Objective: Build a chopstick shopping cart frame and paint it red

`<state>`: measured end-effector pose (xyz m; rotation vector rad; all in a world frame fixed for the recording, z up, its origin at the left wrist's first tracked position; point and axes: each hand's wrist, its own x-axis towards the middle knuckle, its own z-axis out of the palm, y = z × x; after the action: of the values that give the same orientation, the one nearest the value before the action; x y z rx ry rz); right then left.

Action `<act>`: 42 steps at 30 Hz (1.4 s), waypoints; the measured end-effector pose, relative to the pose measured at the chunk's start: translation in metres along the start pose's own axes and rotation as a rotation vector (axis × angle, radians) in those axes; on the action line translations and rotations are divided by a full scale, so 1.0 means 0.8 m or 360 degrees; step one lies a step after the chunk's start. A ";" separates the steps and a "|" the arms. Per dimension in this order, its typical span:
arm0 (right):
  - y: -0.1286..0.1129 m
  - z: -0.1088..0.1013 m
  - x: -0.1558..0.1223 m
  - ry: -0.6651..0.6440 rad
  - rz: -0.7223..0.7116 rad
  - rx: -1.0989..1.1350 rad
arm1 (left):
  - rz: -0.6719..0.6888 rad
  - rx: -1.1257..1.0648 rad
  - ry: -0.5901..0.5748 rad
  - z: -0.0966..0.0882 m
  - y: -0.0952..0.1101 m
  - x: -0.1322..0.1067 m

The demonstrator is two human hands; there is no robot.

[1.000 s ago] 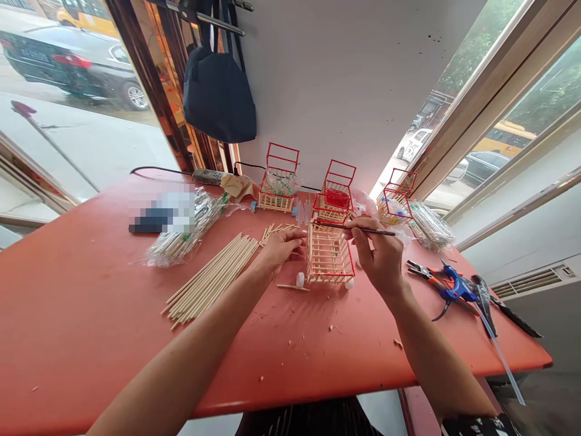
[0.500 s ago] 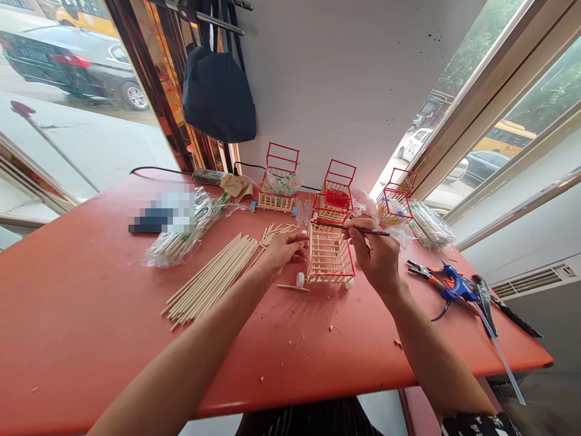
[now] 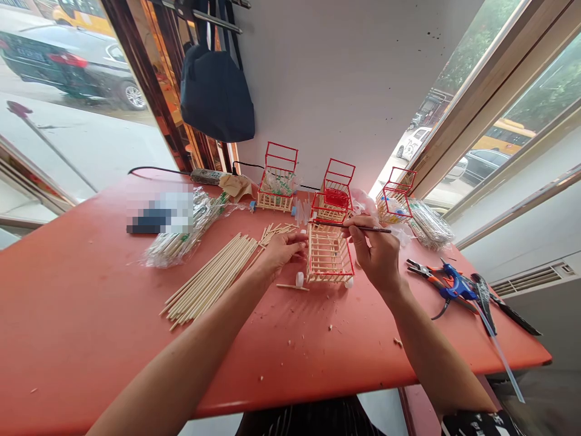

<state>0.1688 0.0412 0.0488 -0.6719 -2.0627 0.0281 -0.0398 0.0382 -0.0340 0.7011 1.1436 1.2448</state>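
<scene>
Stick cart (image 3: 329,257) placed mid-table on its wheels; backed by the middle rear cart (image 3: 330,183) (1 of 3) and flanked at left by loose sticks (image 3: 211,278). Pliers (image 3: 426,272) and blue glue gun (image 3: 458,286) laid well apart, at right. Bare red table (image 3: 91,315) left toward the near edge, specked with crumbs (image 3: 330,328). Clear wrapping (image 3: 279,183) held in the left rear cart (image 3: 275,203), something red (image 3: 336,197) in the middle. Thin brush (image 3: 329,224) pinched in right hand (image 3: 374,254), across the cart's far rim; left hand (image 3: 285,249) half curled by its left side, contact unclear.
</scene>
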 end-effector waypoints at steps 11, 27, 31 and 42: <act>-0.016 -0.021 0.002 -0.0032 0.0040 -0.0010 | -0.0009 -0.0005 0.0025 0.003 0.003 -0.002; -0.046 -0.060 0.006 -0.0142 0.0364 0.0371 | -0.0039 0.0018 0.0025 0.003 0.003 -0.003; -0.023 -0.047 0.019 -0.0181 0.0518 0.0473 | -0.0036 0.0013 0.0023 0.003 0.004 -0.004; 0.019 -0.010 0.055 -0.0093 0.0483 0.0372 | -0.0031 -0.0017 -0.0013 -0.001 0.000 0.001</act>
<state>0.1641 0.0728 0.0836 -0.8376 -1.9553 0.4599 -0.0409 0.0386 -0.0346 0.6852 1.1339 1.2299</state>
